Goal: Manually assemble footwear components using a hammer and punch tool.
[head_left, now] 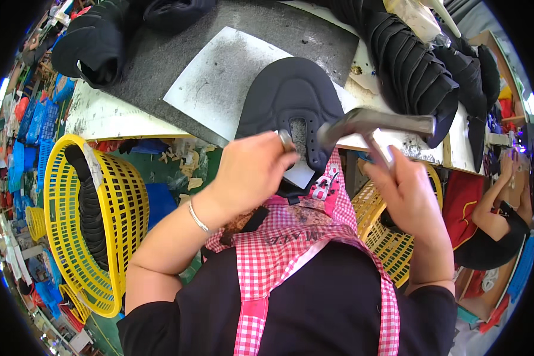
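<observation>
A black padded shoe upper (291, 80) lies flat over the front edge of the table, its toe pointing away from me. It has a long opening with small holes along the sides. My left hand (249, 172) is closed around a short metal punch (285, 140), held at the left edge of that opening; the punch's lower end is hidden by the fingers. In my right hand (406, 190) is a hammer (391, 121), gripped by its handle. The hammer's metal head is raised over the right side of the upper, apart from the punch and slightly blurred.
Under the upper lie a white board (213, 74) and a dark grey mat (160, 83). Stacked black uppers (406, 71) stand at the far right, more (92, 41) at the far left. Yellow baskets (53, 196) flank me. Another person (492, 222) sits at right.
</observation>
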The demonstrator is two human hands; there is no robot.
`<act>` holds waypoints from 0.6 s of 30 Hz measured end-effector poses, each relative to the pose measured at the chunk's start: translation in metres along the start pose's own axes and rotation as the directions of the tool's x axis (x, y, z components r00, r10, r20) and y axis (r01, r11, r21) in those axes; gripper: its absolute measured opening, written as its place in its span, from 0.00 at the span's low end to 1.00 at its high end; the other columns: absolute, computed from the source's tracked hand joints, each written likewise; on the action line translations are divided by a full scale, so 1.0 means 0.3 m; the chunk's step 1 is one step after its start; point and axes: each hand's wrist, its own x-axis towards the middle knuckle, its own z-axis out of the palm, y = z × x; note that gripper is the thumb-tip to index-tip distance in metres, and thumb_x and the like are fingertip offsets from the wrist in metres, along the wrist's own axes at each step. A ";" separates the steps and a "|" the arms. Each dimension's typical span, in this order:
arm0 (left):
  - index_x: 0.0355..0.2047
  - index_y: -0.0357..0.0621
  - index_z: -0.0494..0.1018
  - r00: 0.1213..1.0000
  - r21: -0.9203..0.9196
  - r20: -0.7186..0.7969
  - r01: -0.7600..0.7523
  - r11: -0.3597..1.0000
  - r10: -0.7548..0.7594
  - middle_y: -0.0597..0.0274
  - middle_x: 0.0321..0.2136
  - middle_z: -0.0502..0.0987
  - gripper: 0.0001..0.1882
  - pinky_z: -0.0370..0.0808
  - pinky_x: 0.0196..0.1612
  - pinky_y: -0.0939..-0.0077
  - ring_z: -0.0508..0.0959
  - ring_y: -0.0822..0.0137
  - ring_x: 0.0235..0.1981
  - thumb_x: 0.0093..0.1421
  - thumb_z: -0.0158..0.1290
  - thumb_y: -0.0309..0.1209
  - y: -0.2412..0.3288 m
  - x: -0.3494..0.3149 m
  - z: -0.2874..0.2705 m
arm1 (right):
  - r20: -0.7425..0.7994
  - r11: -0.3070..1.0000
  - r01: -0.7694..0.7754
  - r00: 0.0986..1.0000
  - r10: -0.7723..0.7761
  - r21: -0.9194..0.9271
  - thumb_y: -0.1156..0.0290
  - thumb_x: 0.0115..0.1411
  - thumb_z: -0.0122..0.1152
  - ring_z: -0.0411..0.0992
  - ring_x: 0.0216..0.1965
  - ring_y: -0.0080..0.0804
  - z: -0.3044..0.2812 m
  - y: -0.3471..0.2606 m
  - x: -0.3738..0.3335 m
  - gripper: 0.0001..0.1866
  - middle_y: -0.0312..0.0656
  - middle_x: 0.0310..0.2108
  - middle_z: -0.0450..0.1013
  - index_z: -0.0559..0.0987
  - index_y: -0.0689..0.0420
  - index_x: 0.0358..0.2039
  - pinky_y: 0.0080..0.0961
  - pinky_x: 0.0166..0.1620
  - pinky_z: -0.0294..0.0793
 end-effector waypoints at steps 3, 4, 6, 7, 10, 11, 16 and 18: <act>0.37 0.34 0.76 0.905 -0.527 0.097 0.399 0.750 -0.414 0.60 0.26 0.80 0.10 0.76 0.32 0.79 0.80 0.72 0.27 0.62 0.58 0.30 -0.052 0.018 0.004 | -0.053 0.993 -0.081 0.995 0.085 0.081 0.67 0.65 0.57 0.67 0.20 0.35 -0.018 0.056 0.009 0.12 0.47 0.18 0.69 0.73 0.66 0.39 0.30 0.27 0.66; 0.37 0.33 0.76 0.913 -0.482 0.097 0.392 0.784 -0.397 0.62 0.27 0.80 0.10 0.76 0.34 0.82 0.78 0.78 0.29 0.65 0.56 0.30 -0.043 0.029 -0.008 | -0.096 0.977 -0.078 0.991 0.098 0.197 0.67 0.66 0.56 0.65 0.19 0.28 -0.021 0.051 0.017 0.12 0.41 0.18 0.68 0.73 0.65 0.39 0.27 0.26 0.64; 0.37 0.33 0.76 0.917 -0.476 0.103 0.385 0.791 -0.385 0.63 0.27 0.80 0.09 0.76 0.34 0.82 0.78 0.77 0.28 0.64 0.56 0.30 -0.038 0.027 0.001 | -0.142 0.934 -0.021 0.987 0.077 0.358 0.66 0.68 0.55 0.61 0.21 0.13 -0.022 0.040 0.028 0.10 0.28 0.20 0.63 0.73 0.62 0.40 0.18 0.24 0.60; 0.37 0.33 0.76 0.921 -0.470 0.094 0.375 0.799 -0.377 0.63 0.27 0.80 0.09 0.76 0.34 0.82 0.78 0.77 0.28 0.64 0.57 0.29 -0.040 0.029 -0.001 | -0.141 0.933 -0.018 0.987 0.074 0.360 0.66 0.68 0.55 0.61 0.21 0.13 -0.035 0.032 0.041 0.10 0.28 0.20 0.63 0.73 0.62 0.40 0.18 0.24 0.60; 0.37 0.32 0.76 0.940 -0.409 0.078 0.335 0.849 -0.334 0.60 0.26 0.80 0.09 0.76 0.31 0.81 0.79 0.75 0.26 0.62 0.58 0.28 -0.059 0.020 0.003 | -0.300 0.849 0.100 0.951 0.072 0.519 0.66 0.69 0.53 0.60 0.16 0.14 -0.099 0.026 0.055 0.09 0.31 0.19 0.64 0.73 0.59 0.41 0.13 0.18 0.55; 0.37 0.32 0.76 0.942 -0.416 0.084 0.330 0.847 -0.326 0.60 0.26 0.80 0.09 0.76 0.31 0.81 0.79 0.75 0.26 0.62 0.58 0.28 -0.047 0.024 0.004 | -0.417 0.773 0.196 0.903 0.097 0.603 0.65 0.69 0.52 0.59 0.15 0.14 -0.137 0.025 0.037 0.09 0.31 0.18 0.64 0.74 0.57 0.41 0.12 0.16 0.52; 0.31 0.35 0.76 0.992 0.075 -0.129 0.015 0.997 -0.006 0.49 0.23 0.75 0.08 0.73 0.25 0.70 0.79 0.54 0.23 0.56 0.61 0.27 0.025 0.034 0.001 | -0.263 0.708 0.365 0.748 -0.610 -0.605 0.66 0.66 0.56 0.70 0.17 0.44 0.012 0.099 -0.008 0.11 0.46 0.19 0.73 0.70 0.60 0.31 0.34 0.20 0.65; 0.34 0.34 0.76 0.997 -0.036 -0.066 -0.053 0.998 0.051 0.53 0.23 0.77 0.08 0.74 0.26 0.73 0.80 0.60 0.23 0.58 0.60 0.28 -0.018 0.040 -0.017 | 0.030 0.993 0.117 0.993 -0.116 -0.026 0.70 0.62 0.59 0.67 0.19 0.50 0.049 0.028 0.024 0.11 0.54 0.19 0.67 0.72 0.65 0.36 0.39 0.27 0.64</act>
